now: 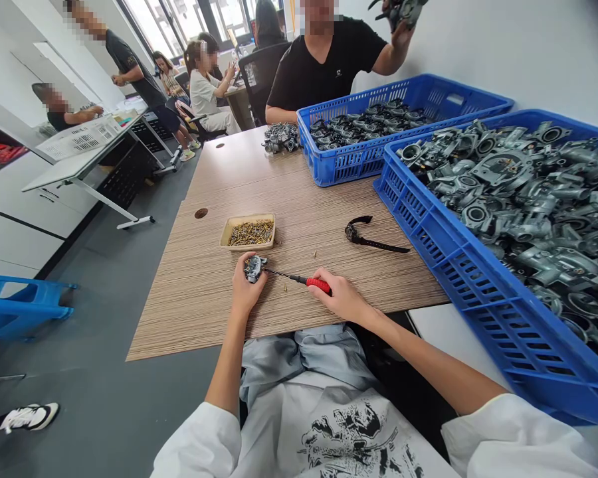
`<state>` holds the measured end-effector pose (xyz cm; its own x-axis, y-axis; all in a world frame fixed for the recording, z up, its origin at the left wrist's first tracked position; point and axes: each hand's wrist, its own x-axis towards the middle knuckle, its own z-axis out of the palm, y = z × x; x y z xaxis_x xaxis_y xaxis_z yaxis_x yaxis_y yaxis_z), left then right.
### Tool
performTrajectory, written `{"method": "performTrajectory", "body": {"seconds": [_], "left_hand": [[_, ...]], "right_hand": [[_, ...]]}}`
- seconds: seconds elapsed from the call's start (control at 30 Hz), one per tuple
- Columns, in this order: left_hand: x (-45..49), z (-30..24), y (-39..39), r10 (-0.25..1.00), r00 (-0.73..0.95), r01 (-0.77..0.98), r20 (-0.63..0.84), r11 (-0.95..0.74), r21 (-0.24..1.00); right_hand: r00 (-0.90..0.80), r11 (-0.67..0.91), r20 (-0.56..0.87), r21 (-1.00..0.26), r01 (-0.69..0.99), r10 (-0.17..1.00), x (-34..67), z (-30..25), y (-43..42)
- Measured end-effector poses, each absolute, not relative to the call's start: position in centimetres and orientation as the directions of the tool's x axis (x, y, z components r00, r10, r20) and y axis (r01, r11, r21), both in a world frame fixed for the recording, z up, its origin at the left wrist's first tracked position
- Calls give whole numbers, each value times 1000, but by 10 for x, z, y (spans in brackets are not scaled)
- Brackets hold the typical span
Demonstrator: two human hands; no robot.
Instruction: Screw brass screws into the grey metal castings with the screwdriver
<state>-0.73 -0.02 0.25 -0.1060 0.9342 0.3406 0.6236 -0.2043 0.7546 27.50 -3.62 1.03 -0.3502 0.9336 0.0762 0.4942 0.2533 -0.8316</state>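
My left hand (248, 290) grips a small grey metal carburetor body (254, 268) just above the table. In my right hand (339, 297) is a screwdriver (319, 285) with a red and black handle, held level and pointing left. Its tip reaches the right side of the carburetor body; whether it sits in a screw is too small to tell. Right behind the left hand stands a cream tray (223, 241) full of small brass-coloured screws or jets (252, 232). Two loose small brass pieces lie on the table, one of them (286, 287) just below the screwdriver shaft.
A black wristwatch (353, 231) lies right of the tray. Blue crates (428, 245) of metal carburetor bodies (523, 172) line the right side, with another blue crate (323, 174) behind. Across the table (179, 302) a person (323, 66) raises a part. A carburetor (281, 137) rests near them.
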Motion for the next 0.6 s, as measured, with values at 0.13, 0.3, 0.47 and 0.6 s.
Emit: {"method": "performTrajectory", "body": {"seconds": [0.13,0.3,0.47,0.6], "left_hand": [[-7,3,-1,938,-104,614,331,-201,763],[-7,3,-1,935,-105,624,339,-204,755],[-8,2,-1,934,-98,634,343,-207,745],[-8,2,-1,933,-97,634,346,-210,744]], "right_hand": [[-348,245,67,-832,498,935,275,10,-36],[-351,248,79,-847,470,933,275,11,-36],[-346,248,79,-844,475,935,274,10,-36],[-350,254,87,-846,468,933,275,10,-36]]}}
